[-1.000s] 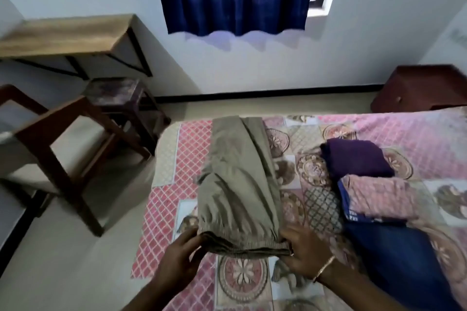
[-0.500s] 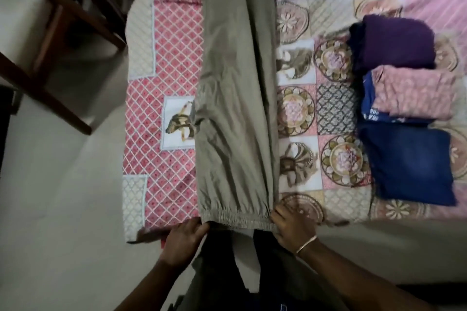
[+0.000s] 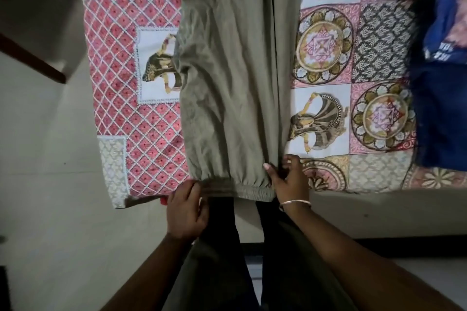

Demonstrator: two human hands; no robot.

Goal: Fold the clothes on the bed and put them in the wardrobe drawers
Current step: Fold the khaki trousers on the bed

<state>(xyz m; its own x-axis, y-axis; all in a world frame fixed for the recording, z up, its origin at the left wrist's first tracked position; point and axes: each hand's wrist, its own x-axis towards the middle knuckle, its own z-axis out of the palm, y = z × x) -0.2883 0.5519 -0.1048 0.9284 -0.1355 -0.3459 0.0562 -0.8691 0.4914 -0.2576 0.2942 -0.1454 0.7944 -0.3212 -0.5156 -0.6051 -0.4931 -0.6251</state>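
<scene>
Olive-green trousers [image 3: 227,78] are lying lengthwise on the patchwork bedspread [image 3: 326,113], elastic waistband [image 3: 242,185] at the bed's near edge. My left hand [image 3: 185,212] is pinching the waistband's left corner in a closed grip. My right hand [image 3: 288,179] is gripping the right corner between thumb and fingers, a gold bangle [image 3: 294,202] sitting at the wrist. Folded blue clothes [image 3: 442,108] are resting well apart on the right.

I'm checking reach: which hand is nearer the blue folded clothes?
Right. The right hand grips the olive trousers' waistband corner on the side toward the blue clothes; the left hand holds the far corner.
</scene>
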